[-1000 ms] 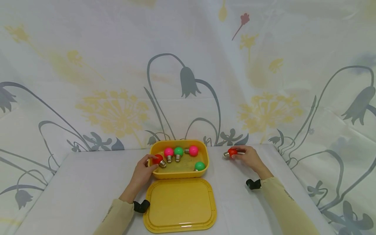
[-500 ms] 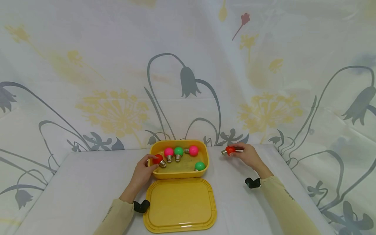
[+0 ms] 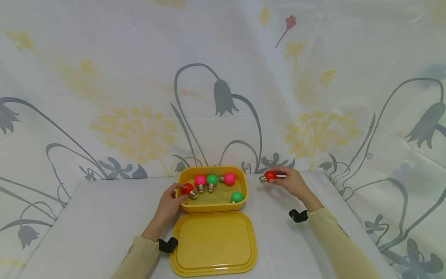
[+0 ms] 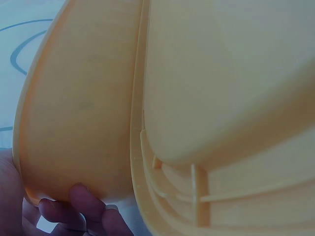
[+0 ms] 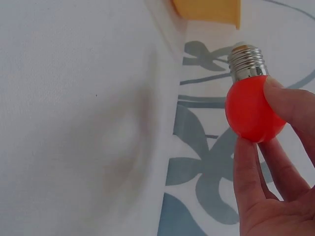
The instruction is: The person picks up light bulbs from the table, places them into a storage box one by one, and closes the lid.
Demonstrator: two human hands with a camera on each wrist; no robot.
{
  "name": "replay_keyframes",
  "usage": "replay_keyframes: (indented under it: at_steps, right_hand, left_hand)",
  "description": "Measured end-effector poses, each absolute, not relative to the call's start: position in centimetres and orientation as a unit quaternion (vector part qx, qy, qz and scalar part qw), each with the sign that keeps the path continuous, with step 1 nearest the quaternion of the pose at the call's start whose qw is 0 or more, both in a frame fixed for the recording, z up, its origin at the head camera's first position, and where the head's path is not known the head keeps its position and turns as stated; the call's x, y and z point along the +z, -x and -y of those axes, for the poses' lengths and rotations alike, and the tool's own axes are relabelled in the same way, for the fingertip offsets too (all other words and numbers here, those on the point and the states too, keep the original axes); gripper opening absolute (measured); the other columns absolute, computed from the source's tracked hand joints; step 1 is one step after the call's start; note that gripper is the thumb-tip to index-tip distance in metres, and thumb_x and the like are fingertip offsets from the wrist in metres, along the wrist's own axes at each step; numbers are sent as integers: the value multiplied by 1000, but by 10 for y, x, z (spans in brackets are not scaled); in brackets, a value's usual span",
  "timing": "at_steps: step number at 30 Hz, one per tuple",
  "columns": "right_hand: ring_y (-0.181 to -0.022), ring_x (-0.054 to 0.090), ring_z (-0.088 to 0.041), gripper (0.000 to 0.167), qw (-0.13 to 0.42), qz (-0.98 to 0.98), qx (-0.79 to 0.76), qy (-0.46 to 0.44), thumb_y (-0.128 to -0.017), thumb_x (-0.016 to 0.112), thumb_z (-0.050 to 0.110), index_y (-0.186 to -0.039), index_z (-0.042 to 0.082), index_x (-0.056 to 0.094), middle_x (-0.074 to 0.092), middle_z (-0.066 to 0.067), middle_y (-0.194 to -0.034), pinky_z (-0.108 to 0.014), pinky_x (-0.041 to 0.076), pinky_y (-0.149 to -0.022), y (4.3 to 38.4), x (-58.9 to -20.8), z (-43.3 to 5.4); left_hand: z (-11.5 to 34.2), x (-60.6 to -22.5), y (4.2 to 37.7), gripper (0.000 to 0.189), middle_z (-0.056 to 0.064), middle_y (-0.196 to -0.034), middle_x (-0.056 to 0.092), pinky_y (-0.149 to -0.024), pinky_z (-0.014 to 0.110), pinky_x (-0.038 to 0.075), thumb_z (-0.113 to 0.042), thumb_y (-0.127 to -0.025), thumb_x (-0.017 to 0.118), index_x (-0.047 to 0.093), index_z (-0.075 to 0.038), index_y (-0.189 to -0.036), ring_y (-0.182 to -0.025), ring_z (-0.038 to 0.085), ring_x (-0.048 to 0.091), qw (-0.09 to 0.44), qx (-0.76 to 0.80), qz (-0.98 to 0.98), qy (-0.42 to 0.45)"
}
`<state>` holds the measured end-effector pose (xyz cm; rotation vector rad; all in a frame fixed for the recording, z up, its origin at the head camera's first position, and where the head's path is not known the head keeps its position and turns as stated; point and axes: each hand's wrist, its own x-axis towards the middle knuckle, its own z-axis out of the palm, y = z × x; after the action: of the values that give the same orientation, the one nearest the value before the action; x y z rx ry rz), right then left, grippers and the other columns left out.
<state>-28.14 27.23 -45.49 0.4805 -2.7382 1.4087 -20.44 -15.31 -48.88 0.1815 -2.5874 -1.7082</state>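
Observation:
My right hand [image 3: 292, 182] pinches a red light bulb [image 5: 251, 110] by its round glass, between thumb and fingertips. Its silver screw base points left, towards the yellow box [image 3: 212, 208], and it hangs over the white table just right of that box. With my left hand [image 3: 170, 201] I grip the box's left end, thumb and a finger over the rim; in the left wrist view the other fingers [image 4: 88, 201] curl against the wall. Another red bulb [image 3: 187, 189] lies inside by that hand's fingertips. Also in the box are pink bulbs [image 3: 229, 179] and green bulbs [image 3: 237, 197].
A yellow lid [image 3: 214, 244] lies flat in front of the box, close along its front side. Behind the table [image 3: 104, 217] hangs a pale curtain [image 3: 146, 69] with flower prints. Black wrist cameras [image 3: 298, 216] sit on both sleeves.
The right hand has moved left and slightly up with the red bulb, bringing it nearer the box. My left hand, the box and the lid have stayed where they were.

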Motion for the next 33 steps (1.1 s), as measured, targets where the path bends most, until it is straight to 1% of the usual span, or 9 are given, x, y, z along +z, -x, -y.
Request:
replay_keyframes:
  at_steps: [8,15,22,24,28,31,33]
  right_hand:
    - [-109,62,-36,39,10,880,447,-158,-83,80,8,-120,1,69,63,-18,-122,-44,53,-90,279,-444,-261]
    - [-109,62,-36,37,-1,863,470,-182,-85,79,9,-120,1,69,65,-17,-119,-43,52,-91,280,-438,-250]
    - [-107,62,-33,38,8,865,465,-192,-83,80,10,-119,4,71,65,-14,-118,-39,52,-91,279,-432,-239]
    - [-107,62,-33,37,10,860,471,-197,-83,80,9,-119,4,71,65,-14,-118,-39,52,-91,279,-431,-235]
    - [-106,63,-33,35,17,854,476,-209,-83,80,8,-117,4,71,65,-13,-116,-40,52,-90,280,-429,-228]
    - [-105,63,-32,35,21,851,477,-217,-83,80,9,-117,5,72,66,-12,-115,-41,52,-90,281,-429,-222]
    - [-105,63,-32,35,19,848,483,-220,-83,80,8,-117,5,72,67,-12,-115,-42,52,-90,281,-428,-218]
  left_hand:
    - [153,-489,205,26,10,-88,50,-57,24,38,-8,-92,66,62,-8,-118,-67,18,43,18,-552,832,-57]
    - [153,-490,205,26,13,-98,54,-58,23,39,-7,-93,66,62,-7,-118,-67,19,45,18,-554,830,-58]
    - [151,-487,204,25,16,-108,57,-60,24,42,-7,-93,66,62,-7,-118,-72,20,48,17,-557,829,-57]
    - [151,-486,204,25,16,-107,56,-61,24,42,-7,-93,66,62,-7,-118,-73,21,48,16,-558,828,-58]
    - [152,-486,203,25,14,-99,55,-60,23,42,-7,-93,65,62,-7,-118,-73,21,49,17,-555,829,-59]
    - [152,-486,203,25,13,-98,54,-60,23,41,-7,-93,66,62,-7,-118,-72,20,48,17,-556,829,-59]
    - [152,-486,203,25,14,-100,55,-59,23,40,-7,-93,66,62,-7,-117,-71,20,47,17,-557,828,-59]
